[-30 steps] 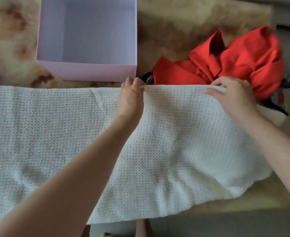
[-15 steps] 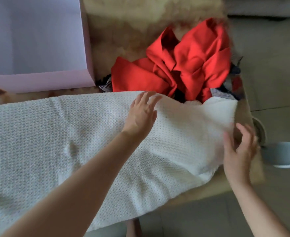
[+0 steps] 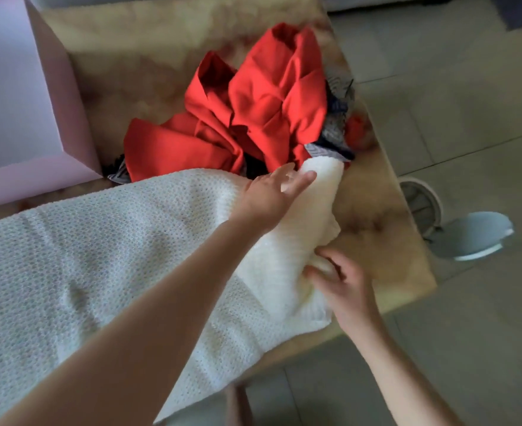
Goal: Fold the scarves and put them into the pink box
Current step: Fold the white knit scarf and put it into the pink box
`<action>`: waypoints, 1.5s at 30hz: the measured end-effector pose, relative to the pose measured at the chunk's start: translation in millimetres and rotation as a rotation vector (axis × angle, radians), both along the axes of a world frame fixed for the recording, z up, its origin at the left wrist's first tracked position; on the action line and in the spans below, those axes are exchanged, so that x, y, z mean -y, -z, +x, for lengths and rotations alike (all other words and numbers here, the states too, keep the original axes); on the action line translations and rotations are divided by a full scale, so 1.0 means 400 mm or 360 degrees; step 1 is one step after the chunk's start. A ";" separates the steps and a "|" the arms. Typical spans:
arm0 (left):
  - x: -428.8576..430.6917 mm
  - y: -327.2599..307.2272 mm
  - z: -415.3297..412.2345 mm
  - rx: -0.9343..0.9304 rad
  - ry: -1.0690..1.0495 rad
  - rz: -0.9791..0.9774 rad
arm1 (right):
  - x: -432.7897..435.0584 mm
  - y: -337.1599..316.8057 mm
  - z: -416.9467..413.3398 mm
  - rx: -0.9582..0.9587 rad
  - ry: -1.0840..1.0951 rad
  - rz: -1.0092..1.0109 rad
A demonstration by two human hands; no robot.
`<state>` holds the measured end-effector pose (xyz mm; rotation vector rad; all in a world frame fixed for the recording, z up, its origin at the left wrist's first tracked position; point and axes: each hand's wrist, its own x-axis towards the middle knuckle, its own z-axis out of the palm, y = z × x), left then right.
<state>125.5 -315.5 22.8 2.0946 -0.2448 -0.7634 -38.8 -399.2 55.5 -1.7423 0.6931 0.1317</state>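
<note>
Left hand flat, fingers straight, on the white scarf at its right end, right hand gripping the near corner there; scarf spread on the surface, long axis left-right.

Left of the red scarf heap, a strip of bare table runs to the pink box, whose tall side wall closes it off; behind the heap the tabletop lies open. In front of the heap the white scarf lies against its edge; right of it, dark patterned cloth crowds the table edge.
</note>
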 end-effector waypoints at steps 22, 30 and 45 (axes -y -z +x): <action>-0.071 0.014 0.003 0.0243 0.0040 0.0302 | 0.025 0.144 0.117 -0.0107 0.0772 0.0181; 0.047 -0.041 -0.004 0.0445 0.0031 0.0005 | 0.281 -0.084 0.006 0.0286 0.0868 -0.0381; 0.161 0.088 -0.030 0.0287 0.0633 0.0508 | 0.154 0.143 -0.073 -0.0222 0.0691 -0.0601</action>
